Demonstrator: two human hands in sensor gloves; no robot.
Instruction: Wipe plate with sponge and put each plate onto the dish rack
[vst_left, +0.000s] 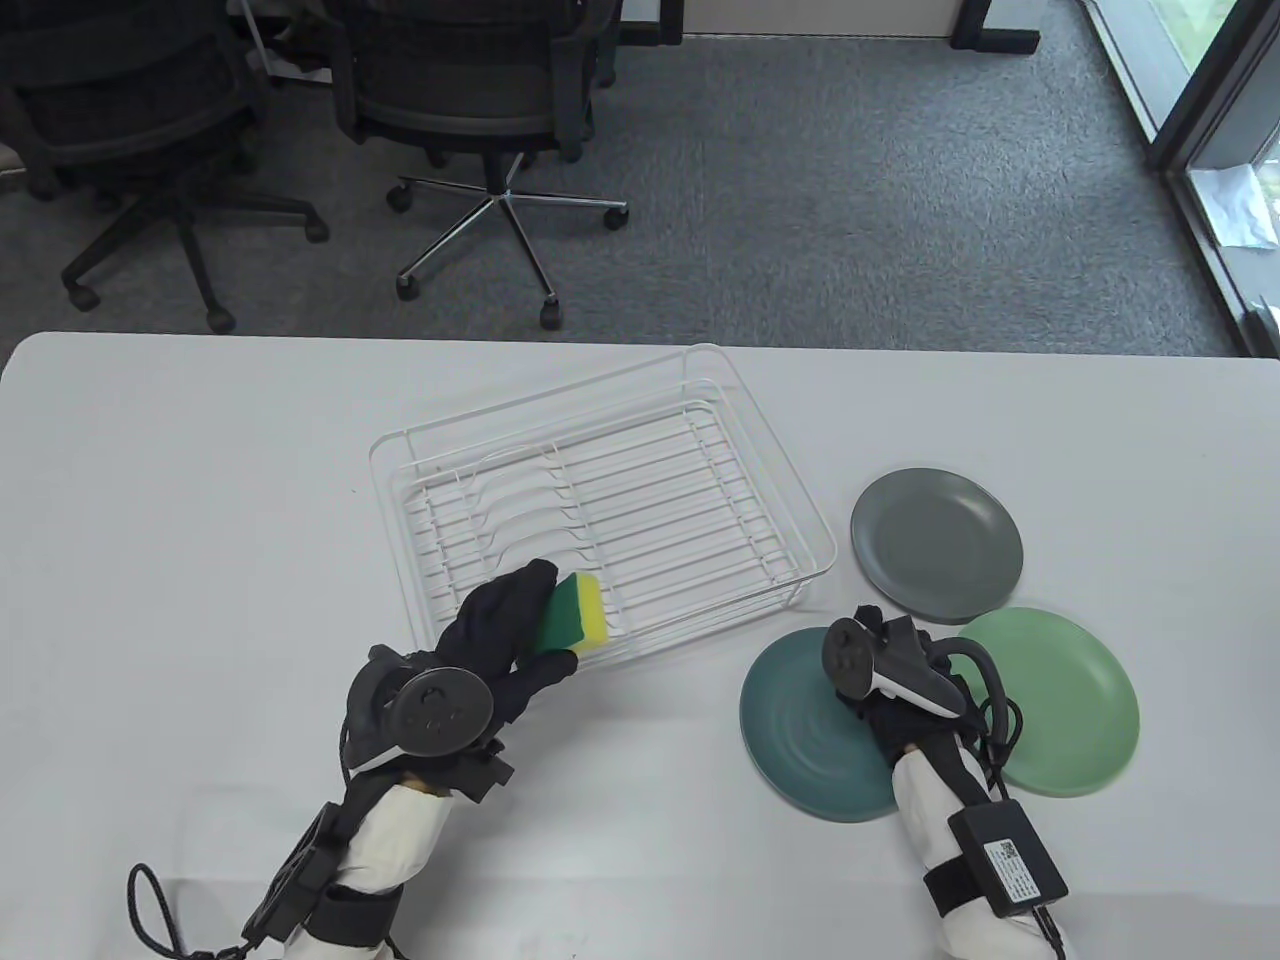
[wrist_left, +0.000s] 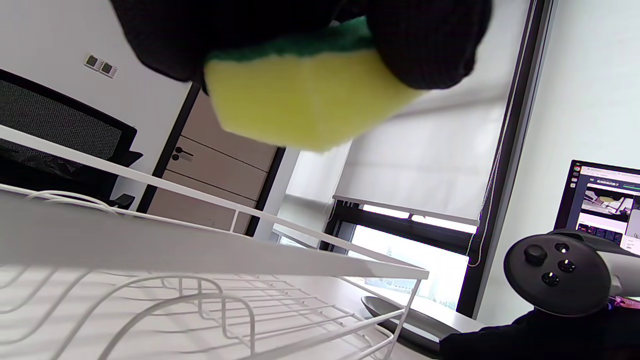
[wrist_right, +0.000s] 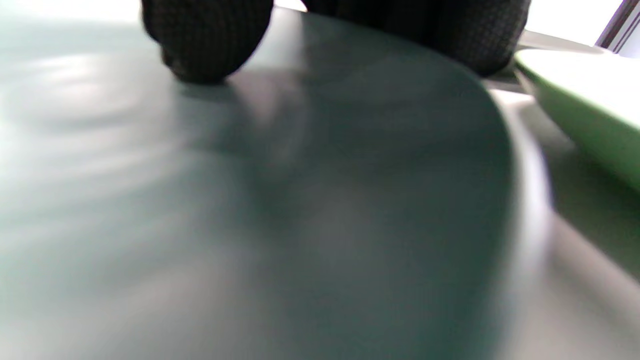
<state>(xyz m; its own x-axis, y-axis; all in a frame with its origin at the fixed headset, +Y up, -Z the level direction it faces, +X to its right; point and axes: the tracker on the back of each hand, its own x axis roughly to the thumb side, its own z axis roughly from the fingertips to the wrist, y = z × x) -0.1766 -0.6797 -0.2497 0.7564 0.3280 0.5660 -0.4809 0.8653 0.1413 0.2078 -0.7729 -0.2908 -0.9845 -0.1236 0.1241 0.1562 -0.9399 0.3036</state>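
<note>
My left hand (vst_left: 545, 620) grips a yellow and green sponge (vst_left: 575, 612) just above the front rim of the white wire dish rack (vst_left: 785, 470). In the left wrist view the sponge (wrist_left: 305, 95) fills the top, over the rack's rim (wrist_left: 200, 245). My right hand (vst_left: 868, 650) is at the upper right rim of the teal plate (vst_left: 800, 730). Its thumb (wrist_right: 205, 45) presses the teal plate (wrist_right: 250, 200) from above, and the other fingers (wrist_right: 450, 30) curl at its far edge. A light green plate (vst_left: 1070, 700) and a grey plate (vst_left: 935, 540) lie beside it.
The rack holds no plates. The three plates cluster at the table's right, the green plate (wrist_right: 590, 100) close to the teal one. White table (vst_left: 200, 560) stretches left of the rack. Office chairs (vst_left: 480, 110) stand on the carpet beyond the far edge.
</note>
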